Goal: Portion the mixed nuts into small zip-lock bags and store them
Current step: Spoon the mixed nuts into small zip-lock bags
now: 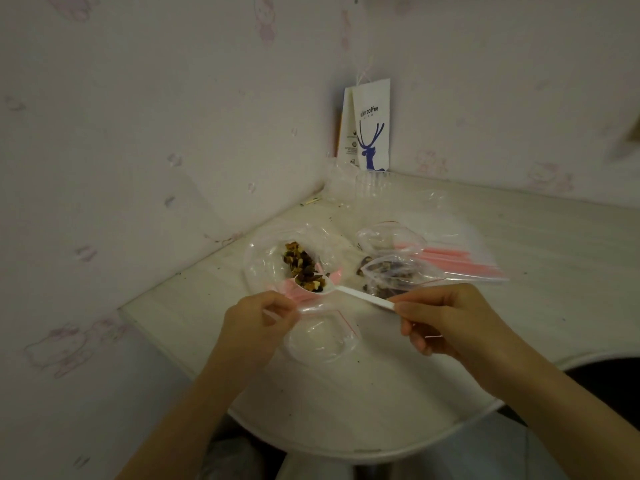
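Our right hand (pixel 446 317) pinches the handle end of a white plastic spoon (pixel 360 295) btwn curled fingers & thumb. The spoon's bowl, heaped w/ mixed nuts (pixel 313 283), hangs at the pink-striped mouth of a small clear zip-lock bag (pixel 322 337). Our left hand (pixel 256 327) grips that bag's top edge, fingers curled round it, while the bag's body lies on the white round-edged table (pixel 381 410). Just behind the spoon is a large clear plastic bag (pixel 263 265), open, w/ more nuts inside. To the right, a filled small zip-lock bag (pixel 391 271) lies against a stack of empty pink-striped zip-lock bags (pixel 457 258). In the corner, a white paper bag w/ blue deer (pixel 372 129) stands behind a clear plastic cup (pixel 372 192).
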